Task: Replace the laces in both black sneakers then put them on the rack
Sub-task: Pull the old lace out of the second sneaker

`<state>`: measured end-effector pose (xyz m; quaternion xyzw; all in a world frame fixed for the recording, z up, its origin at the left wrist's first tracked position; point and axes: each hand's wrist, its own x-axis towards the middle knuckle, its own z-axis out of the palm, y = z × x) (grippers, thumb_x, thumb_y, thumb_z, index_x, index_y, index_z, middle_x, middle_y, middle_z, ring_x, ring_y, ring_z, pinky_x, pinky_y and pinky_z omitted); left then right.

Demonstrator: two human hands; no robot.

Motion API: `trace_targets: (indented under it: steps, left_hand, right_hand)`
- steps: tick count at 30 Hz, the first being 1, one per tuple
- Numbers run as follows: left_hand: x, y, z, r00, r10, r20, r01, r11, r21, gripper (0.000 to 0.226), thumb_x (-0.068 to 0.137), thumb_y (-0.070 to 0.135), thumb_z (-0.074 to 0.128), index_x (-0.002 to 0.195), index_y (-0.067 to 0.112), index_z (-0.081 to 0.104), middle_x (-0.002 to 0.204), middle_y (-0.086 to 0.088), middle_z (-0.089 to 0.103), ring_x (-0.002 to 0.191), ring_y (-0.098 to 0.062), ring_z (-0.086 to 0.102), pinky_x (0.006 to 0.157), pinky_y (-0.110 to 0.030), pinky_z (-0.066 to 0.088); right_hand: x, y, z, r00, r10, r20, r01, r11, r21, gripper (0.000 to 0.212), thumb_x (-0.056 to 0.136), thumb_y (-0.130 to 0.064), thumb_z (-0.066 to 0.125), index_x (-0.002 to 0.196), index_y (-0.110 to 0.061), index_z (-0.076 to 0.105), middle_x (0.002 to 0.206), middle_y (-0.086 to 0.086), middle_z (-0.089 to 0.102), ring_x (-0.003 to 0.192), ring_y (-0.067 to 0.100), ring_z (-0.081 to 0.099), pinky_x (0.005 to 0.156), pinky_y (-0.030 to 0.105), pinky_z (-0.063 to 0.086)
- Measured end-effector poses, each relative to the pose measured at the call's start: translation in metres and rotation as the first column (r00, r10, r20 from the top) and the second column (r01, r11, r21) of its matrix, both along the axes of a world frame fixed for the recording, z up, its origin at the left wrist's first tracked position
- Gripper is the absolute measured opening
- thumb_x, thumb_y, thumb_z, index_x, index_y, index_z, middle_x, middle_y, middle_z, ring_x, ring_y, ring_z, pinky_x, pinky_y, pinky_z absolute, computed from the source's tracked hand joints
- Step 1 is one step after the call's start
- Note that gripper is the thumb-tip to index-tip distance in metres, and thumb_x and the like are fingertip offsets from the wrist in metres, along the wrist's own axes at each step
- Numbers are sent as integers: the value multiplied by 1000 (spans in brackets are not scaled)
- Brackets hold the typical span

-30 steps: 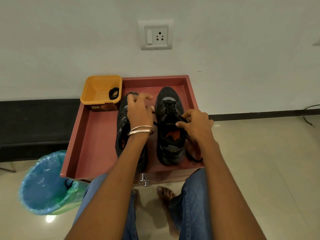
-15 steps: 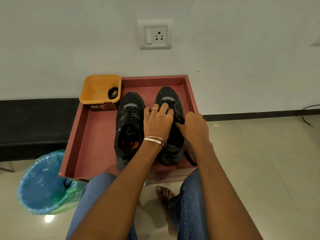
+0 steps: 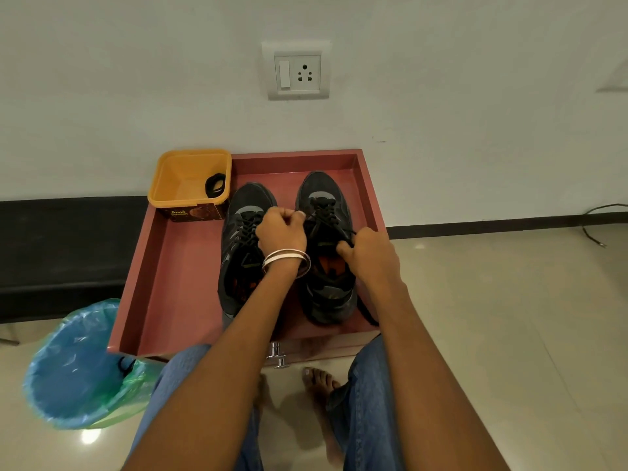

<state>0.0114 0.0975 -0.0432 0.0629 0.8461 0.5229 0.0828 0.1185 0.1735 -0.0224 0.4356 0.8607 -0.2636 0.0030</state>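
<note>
A home interior: tiled floor point(image 3: 509, 334), wall socket point(image 3: 298, 75), lined bin point(image 3: 78, 365), bare feet.

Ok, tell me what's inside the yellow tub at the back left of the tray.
One coiled black lace bundle lies against the right wall of the yellow tub. The rest of its floor shows bare; the strip behind the near rim is hidden.

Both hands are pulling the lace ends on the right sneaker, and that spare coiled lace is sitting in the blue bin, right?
Not quite. In the head view the spare coiled lace lies in the yellow tub, not the blue bin. The left hand and right hand are indeed on the right sneaker.
</note>
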Motion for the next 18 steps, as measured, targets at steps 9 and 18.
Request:
trace_targets:
  steps: [9, 18]
  left_hand:
    - [4, -4, 11, 561, -708, -430, 350, 673, -652, 27, 85, 32, 61, 111, 29, 68, 115, 6, 58, 113, -22, 46, 91, -41, 34]
    - [4, -1, 4, 707, -520, -479, 265, 823, -502, 18, 88, 32, 60, 79, 20, 69, 93, 4, 63, 90, -20, 57, 78, -38, 42]
  right_hand:
    - [0, -1, -8, 994, 45, 99, -41, 998, -49, 33, 96, -31, 43, 116, -8, 56, 103, 13, 61, 85, 30, 57, 67, 34, 44]
    - [-1, -3, -6, 988, 55, 146, -53, 998, -20, 28, 98, -26, 41, 114, -8, 54, 98, 9, 56, 83, 27, 53, 67, 34, 42]
